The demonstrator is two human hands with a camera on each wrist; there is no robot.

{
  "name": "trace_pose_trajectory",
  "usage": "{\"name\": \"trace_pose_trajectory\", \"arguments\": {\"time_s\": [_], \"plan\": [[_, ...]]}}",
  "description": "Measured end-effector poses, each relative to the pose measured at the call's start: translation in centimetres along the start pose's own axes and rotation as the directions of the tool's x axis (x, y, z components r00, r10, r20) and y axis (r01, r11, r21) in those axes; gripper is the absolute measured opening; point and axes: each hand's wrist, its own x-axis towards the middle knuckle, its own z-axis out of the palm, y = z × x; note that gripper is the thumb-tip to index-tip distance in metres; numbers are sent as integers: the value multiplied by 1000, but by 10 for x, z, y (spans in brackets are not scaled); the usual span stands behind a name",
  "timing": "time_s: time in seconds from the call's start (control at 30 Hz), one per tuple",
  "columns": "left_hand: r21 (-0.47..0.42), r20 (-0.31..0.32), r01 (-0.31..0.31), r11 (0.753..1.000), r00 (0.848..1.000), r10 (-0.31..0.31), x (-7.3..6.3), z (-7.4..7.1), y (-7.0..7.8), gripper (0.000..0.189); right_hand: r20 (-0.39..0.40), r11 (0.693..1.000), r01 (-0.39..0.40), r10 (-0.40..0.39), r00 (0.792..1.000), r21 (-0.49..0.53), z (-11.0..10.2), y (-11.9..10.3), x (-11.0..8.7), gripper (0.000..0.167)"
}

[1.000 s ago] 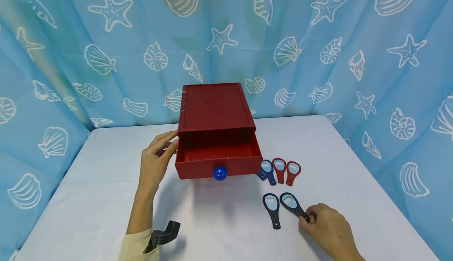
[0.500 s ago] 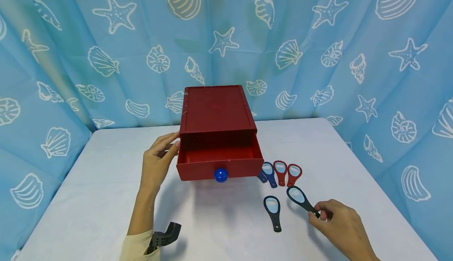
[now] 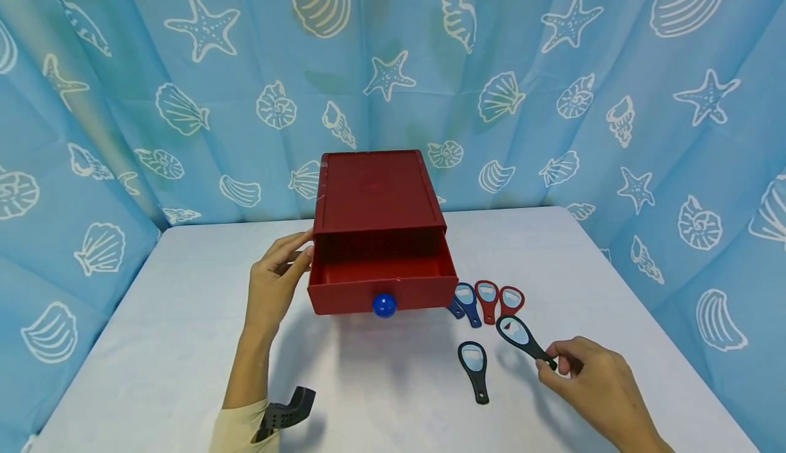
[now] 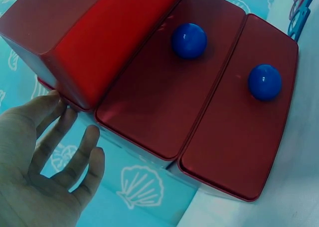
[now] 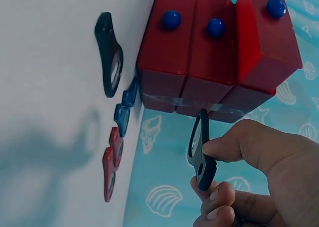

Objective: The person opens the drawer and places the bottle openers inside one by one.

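Observation:
My right hand (image 3: 592, 378) pinches the handle end of a black magnifying glass (image 3: 529, 345) between thumb and fingers, above the table. In the right wrist view its ring (image 5: 199, 124) points towards the drawer cabinet. A second black magnifying glass (image 3: 475, 371) lies to the left of it on the table. My left hand (image 3: 273, 289) touches the left side of the red drawer cabinet (image 3: 377, 190), fingers mostly straight. The top drawer (image 3: 344, 296) is pulled out, with a blue knob (image 3: 384, 305); the part of its inside that shows holds nothing.
Red magnifying glasses (image 3: 487, 301) and blue magnifying glasses (image 3: 467, 304) lie right of the cabinet, one blue one partly hidden by the drawer. Two lower drawers with blue knobs (image 4: 189, 41) are closed. A blue shell-patterned curtain (image 3: 245, 98) hangs behind the white table (image 3: 178, 344).
My right hand has lifted the black magnifying glass off the table and moved it up and slightly right, towards the red ones. My left hand stays at the cabinet.

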Motion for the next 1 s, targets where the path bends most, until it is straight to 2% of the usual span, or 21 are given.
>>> {"name": "trace_pose_trajectory", "arguments": {"time_s": [0.37, 0.6, 1.0], "plan": [[-5, -9, 6, 1000, 1000, -6, 0, 0, 1, 35, -43, 997, 67, -65, 997, 28, -13, -4, 5, 19], [-14, 0, -13, 1000, 1000, 13, 1, 0, 0, 35, -31, 998, 60, -59, 998, 28, -20, -7, 8, 17], [-28, 4, -31, 999, 999, 31, 1, 0, 0, 35, -61, 993, 105, -102, 993, 51, -30, -13, 15, 17]]}}
